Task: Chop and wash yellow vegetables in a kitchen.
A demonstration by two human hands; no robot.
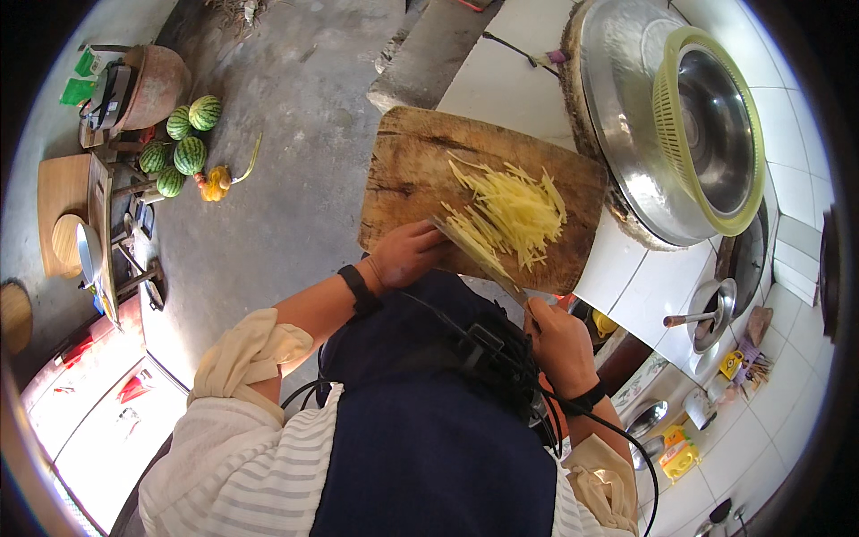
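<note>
A worn wooden cutting board [409,161] lies in front of me with a loose heap of thin pale-yellow strips [527,208], likely shredded potato. My right hand [562,346] is closed around the handle of a kitchen knife [480,255], whose blade lies slantwise along the board's near part, beside the strips. At the blade's far-left end, my left hand [411,255] rests by the board's near edge, fingers bent towards the blade. Its fingertips are partly hidden, so whether they press on the blade or on strips cannot be told.
Right of the board, a large metal lid [621,127] carries a green plastic colander [664,114] with a steel bowl [715,127] in it. A ladle [691,319] lies on the white-tiled counter [621,268]. Several watermelons [190,156] sit on the floor at left. Black cables hang near my right arm.
</note>
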